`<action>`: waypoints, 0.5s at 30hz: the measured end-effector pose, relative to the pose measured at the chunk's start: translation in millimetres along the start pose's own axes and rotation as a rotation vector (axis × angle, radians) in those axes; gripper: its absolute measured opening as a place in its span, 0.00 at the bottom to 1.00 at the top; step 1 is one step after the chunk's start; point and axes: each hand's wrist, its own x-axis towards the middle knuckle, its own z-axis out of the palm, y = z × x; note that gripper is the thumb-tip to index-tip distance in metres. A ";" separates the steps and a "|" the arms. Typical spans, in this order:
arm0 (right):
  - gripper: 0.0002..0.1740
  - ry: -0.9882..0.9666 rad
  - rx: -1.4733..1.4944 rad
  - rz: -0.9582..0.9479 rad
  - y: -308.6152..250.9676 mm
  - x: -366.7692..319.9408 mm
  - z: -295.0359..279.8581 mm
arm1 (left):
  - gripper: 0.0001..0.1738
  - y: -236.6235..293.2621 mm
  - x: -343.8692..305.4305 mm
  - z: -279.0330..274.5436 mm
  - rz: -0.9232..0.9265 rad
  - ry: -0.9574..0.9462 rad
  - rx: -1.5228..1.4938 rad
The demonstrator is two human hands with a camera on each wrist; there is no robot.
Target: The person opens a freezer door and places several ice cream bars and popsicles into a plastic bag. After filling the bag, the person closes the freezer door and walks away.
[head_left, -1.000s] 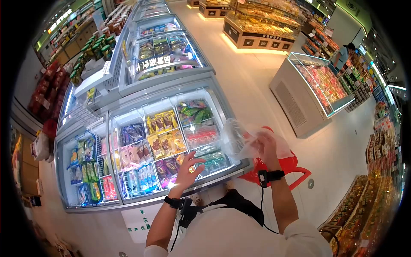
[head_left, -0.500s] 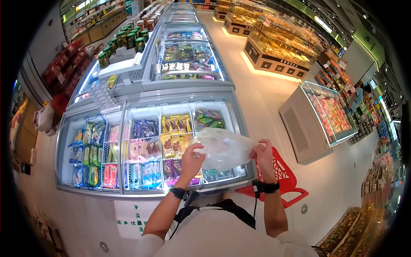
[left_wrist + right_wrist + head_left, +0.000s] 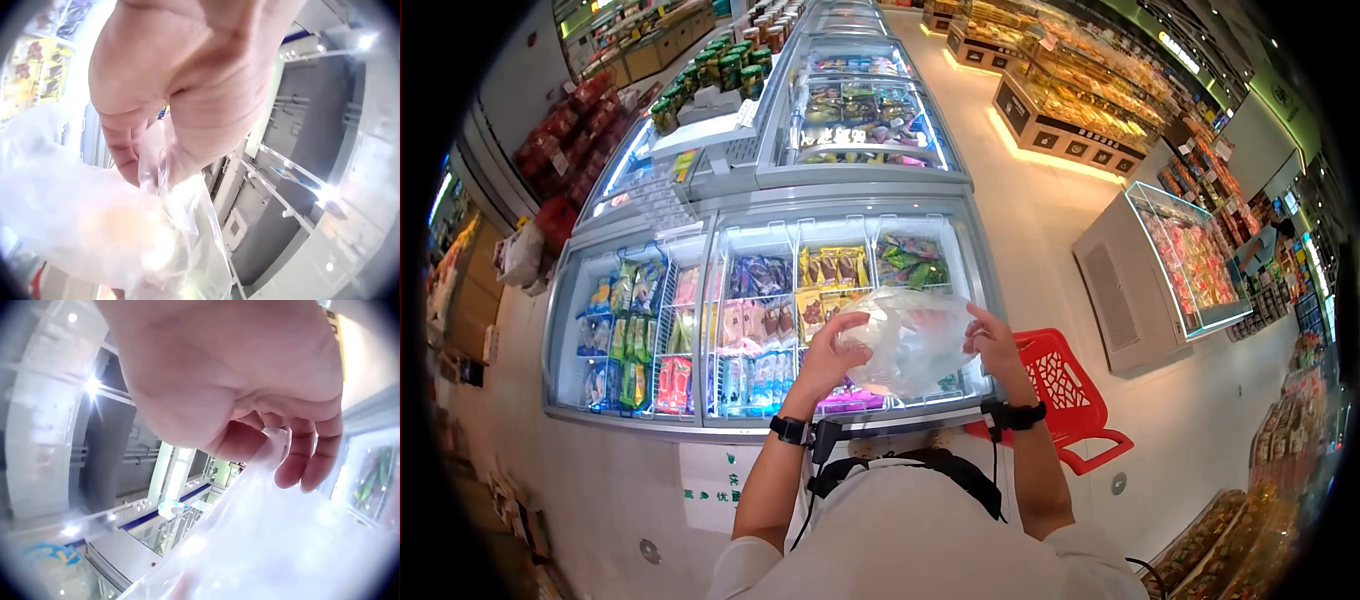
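Observation:
A clear plastic bag (image 3: 910,345) is spread between my two hands, over the near freezer. My left hand (image 3: 828,358) pinches the bag's left edge; in the left wrist view the film (image 3: 156,153) gathers between thumb and fingers. My right hand (image 3: 992,345) grips the opposite edge, and the right wrist view has the bag's corner (image 3: 275,440) between thumb and curled fingers. Through and around the bag show packaged ice creams: yellow packs (image 3: 833,268), pink packs (image 3: 745,322), blue packs (image 3: 758,380) and green packs (image 3: 915,262), sorted in wire compartments.
The freezer's front rim (image 3: 750,432) runs just before my body. At my right a red shopping basket (image 3: 1065,395) stands beside the freezer. A glass-topped display case (image 3: 1120,290) is farther right, with bakery counters (image 3: 1070,110) behind. Jars (image 3: 730,70) line a shelf at the back left.
The bag has come left from above the basket to in front of my chest. My left hand, earlier free, has taken hold of its edge, and the hands have drawn slightly closer together.

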 end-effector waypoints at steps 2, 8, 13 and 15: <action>0.24 0.018 0.150 0.011 4.1 -2.0 7.4 | 0.29 -6.2 -3.9 -6.4 -0.090 -0.073 -0.173; 0.17 0.162 -0.010 -0.054 -8.6 -25.0 26.1 | 0.30 -27.8 -8.7 -17.4 -0.160 -0.022 -0.695; 0.14 0.003 -0.347 -0.091 -8.2 -22.6 24.8 | 0.33 -10.4 -24.7 -15.4 -0.071 -0.037 0.159; 0.14 -0.007 -0.257 -0.060 -9.5 -24.8 27.4 | 0.34 -2.1 -28.5 -9.9 -0.001 -0.048 0.481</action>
